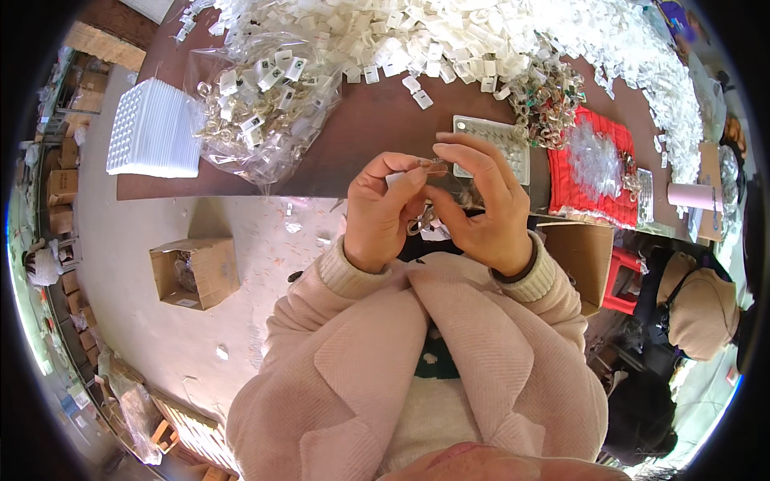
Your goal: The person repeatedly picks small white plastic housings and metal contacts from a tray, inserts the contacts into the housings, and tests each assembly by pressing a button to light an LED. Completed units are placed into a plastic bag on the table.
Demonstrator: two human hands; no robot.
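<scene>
In front of my chest, at the table's near edge, my hands work close together. The fingers and thumb of my left hand (381,212) are pinched together, and a small clear piece (437,167) shows at their tips. A bit of white shows between those fingers too. My right hand (493,204) curls in from the other side, index finger raised and thumb bent toward the left fingertips. Several shiny metal rings (426,220) hang below, between the palms; I cannot tell which hand holds them. Just beyond my right fingers lies a clear compartment tray (513,164).
Small white plastic tags (385,32) heap over the back of the brown table (401,112). At left are stacked white trays (152,132) and a clear bag (269,152) of tagged rings. Rings with coloured stones (549,104) and a red pad (577,196) lie right. A cardboard box (212,272) is on the floor.
</scene>
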